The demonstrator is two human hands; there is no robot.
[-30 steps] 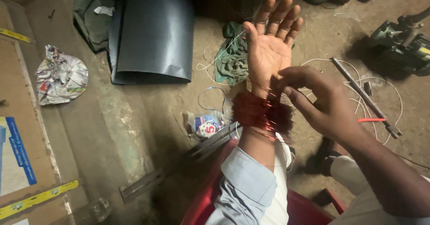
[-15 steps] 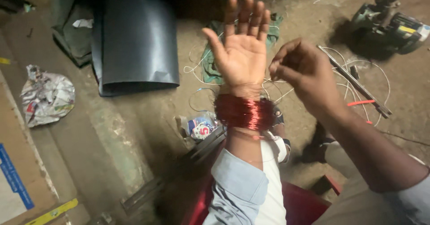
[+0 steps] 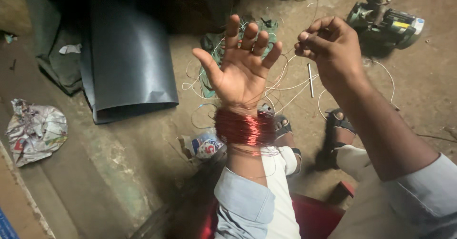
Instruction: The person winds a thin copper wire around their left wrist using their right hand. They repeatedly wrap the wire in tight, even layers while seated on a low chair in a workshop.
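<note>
we note the copper wire coil [image 3: 245, 127] wound round the wrist of our left hand [image 3: 240, 72], fingers spread; our right hand [image 3: 333, 46] pinches a fine strand. we judge it light, springy, kink-prone, best held at the free end

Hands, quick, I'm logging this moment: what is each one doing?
Left hand: open, palm up, fingers spread, holding nothing; a coil of red wire sits around its wrist.
Right hand: closed, fingertips pinching a thin wire strand.
</note>
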